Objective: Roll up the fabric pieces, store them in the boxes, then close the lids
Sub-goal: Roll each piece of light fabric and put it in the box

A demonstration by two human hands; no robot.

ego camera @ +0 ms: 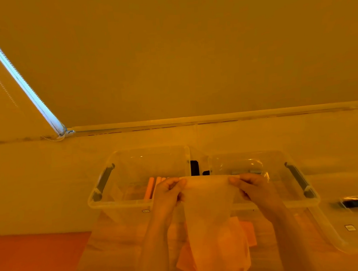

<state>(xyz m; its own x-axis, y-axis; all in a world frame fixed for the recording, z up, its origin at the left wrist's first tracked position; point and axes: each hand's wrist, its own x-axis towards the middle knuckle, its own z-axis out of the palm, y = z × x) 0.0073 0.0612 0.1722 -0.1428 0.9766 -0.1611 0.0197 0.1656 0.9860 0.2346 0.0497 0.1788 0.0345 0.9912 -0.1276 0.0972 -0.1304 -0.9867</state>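
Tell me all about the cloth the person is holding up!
The cloth is thin, pale and a little see-through, tinted orange by the light. The left hand and right hand pinch its top corners, stretching that edge flat. The rest hangs down unrolled, narrowing toward the bottom, in front of two clear boxes.

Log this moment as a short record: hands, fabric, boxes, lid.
left hand: pinches top left corner of the held fabric
right hand: pinches top right corner
held fabric: pale sheet, hanging unrolled
left box: open, orange rolls inside
right box: open, contents unclear
lid: off, lying at right
loose fabric: orange pieces on table below
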